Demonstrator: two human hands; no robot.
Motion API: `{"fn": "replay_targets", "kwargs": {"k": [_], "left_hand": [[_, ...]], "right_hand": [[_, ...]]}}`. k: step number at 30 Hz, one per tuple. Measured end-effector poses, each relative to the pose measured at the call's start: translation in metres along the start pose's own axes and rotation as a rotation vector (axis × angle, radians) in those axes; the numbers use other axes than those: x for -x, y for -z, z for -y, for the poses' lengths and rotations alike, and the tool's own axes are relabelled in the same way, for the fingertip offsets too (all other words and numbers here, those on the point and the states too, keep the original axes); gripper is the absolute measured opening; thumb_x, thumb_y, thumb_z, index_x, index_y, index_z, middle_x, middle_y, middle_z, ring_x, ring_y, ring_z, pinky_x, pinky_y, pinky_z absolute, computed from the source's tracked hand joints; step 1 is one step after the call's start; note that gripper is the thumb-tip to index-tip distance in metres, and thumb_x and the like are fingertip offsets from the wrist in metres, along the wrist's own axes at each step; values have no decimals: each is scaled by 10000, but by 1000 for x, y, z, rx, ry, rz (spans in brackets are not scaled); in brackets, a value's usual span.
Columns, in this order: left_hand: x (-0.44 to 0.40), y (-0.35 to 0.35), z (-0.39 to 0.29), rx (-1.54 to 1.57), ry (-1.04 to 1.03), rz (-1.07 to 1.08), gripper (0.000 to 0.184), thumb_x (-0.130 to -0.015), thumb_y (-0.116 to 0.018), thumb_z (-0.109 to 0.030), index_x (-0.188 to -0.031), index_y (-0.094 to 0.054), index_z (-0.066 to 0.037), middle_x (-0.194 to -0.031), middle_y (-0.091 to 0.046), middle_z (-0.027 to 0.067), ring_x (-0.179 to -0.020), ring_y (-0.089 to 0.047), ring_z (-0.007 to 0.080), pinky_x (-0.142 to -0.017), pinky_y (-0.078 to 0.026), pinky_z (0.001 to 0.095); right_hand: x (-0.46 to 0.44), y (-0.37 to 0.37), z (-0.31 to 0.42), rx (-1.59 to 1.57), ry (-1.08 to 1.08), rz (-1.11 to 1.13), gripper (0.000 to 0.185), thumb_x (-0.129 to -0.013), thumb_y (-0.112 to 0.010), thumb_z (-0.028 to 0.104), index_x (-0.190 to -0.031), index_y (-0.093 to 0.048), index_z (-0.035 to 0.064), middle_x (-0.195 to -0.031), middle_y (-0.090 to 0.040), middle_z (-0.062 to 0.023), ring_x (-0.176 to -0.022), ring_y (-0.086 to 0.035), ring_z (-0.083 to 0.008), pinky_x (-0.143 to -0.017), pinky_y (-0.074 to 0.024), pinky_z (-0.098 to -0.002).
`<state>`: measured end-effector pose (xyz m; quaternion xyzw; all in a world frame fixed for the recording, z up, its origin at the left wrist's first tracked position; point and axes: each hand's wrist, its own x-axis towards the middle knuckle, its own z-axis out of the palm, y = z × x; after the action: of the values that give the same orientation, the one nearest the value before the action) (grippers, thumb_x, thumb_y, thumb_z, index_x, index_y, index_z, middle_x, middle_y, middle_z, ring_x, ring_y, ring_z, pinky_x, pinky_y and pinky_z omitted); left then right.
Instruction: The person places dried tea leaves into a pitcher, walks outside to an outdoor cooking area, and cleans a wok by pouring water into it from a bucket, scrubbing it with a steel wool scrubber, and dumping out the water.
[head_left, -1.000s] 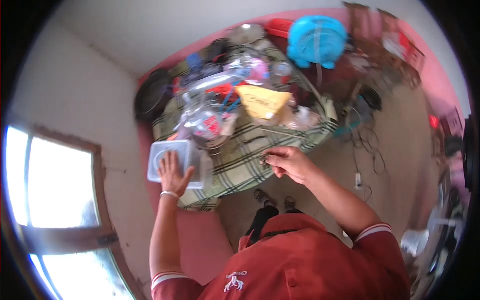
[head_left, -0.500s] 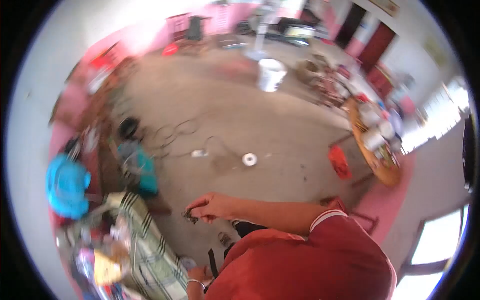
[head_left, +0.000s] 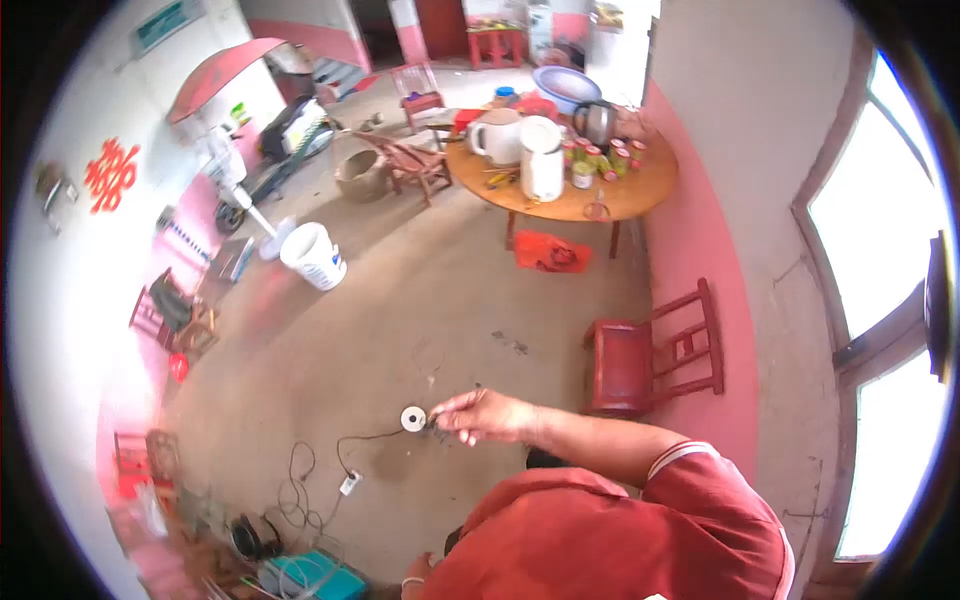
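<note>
Dark clump [head_left: 431,423] stays pinched in right fingers [head_left: 453,404]; left hand [head_left: 420,567] obscured, can't tell; tablecloth out of view.

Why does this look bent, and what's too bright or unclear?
Head view: corners are black and the pink wall band curves, probably from a wide lens; head view: the window panes glare white, and the dark item in the right hand is too small to identify.

Red short-sleeved cloth shirt [head_left: 620,540], lower centre to lower right; white-striped sleeve hem [head_left: 683,455]. Thin pale band-shaped bracelet [head_left: 413,580], bottom edge.
</note>
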<state>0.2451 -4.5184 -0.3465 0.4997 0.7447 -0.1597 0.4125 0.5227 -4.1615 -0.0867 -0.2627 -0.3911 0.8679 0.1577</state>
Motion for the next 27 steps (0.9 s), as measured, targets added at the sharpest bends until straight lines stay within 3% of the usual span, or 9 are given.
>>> {"fn": "replay_targets", "kwargs": {"k": [2, 11, 12, 17, 21, 25, 27], "left_hand": [[-33, 38, -31, 309, -70, 26, 565, -784, -537, -470, -1175, -524, -63, -1030, -619, 164, -964, -593, 317, -832, -468, 388], [-175, 173, -147, 136, -168, 113, 489, -791, -525, -441, -1097, -573, -63, -1026, -616, 181, -971, -591, 311, -830, -470, 378], [-187, 191, -159, 130, -183, 116, 480, -792, -523, -437, -1087, -579, -63, -1025, -616, 183, -971, -591, 310, -830, -470, 377], [-265, 277, -201, 172, -293, 145, 441, -796, -516, -419, -1038, -609, -63, -1023, -614, 193, -976, -590, 307, -829, -471, 370], [-319, 333, -248, 48, -220, 110, 402, -800, -513, -396, -1016, -616, -73, -1032, -615, 166, -979, -586, 292, -829, -470, 375], [-358, 380, -291, 57, -107, 93, 364, -803, -510, -372, -994, -623, -83, -1041, -617, 138, -983, -583, 277, -830, -468, 380], [-370, 403, -309, -24, -108, 77, 345, -805, -509, -360, -983, -627, -88, -1046, -617, 125, -984, -581, 270, -830, -468, 383]], "right_hand": [[18, 48, 31, -23, 98, -123, 261, -851, -615, 207, -1077, -602, 78, -768, -586, 54, -592, -510, -27, -523, -452, -174], [79, 238, 141, -128, 421, -611, 245, -833, -631, 166, -1038, -613, 33, -787, -602, 26, -576, -525, -51, -506, -464, -194], [80, 254, 152, -171, 425, -674, 214, -850, -594, 106, -1046, -595, 21, -786, -611, -3, -560, -539, -60, -494, -466, -194], [66, 338, 215, -288, 534, -732, 193, -850, -596, 121, -1020, -591, 30, -765, -594, 13, -578, -552, -73, -513, -495, -196], [39, 390, 281, -286, 585, -792, 182, -847, -600, 124, -1007, -571, 43, -741, -579, 11, -583, -555, -77, -534, -500, -208], [12, 439, 361, -183, 652, -785, 174, -887, -535, 117, -1020, -553, 7, -743, -573, -6, -574, -537, -66, -511, -470, -193], [-2, 469, 396, 22, 690, -819, 187, -885, -543, 131, -1022, -546, 4, -697, -551, 0, -557, -528, -71, -517, -467, -194]]}}
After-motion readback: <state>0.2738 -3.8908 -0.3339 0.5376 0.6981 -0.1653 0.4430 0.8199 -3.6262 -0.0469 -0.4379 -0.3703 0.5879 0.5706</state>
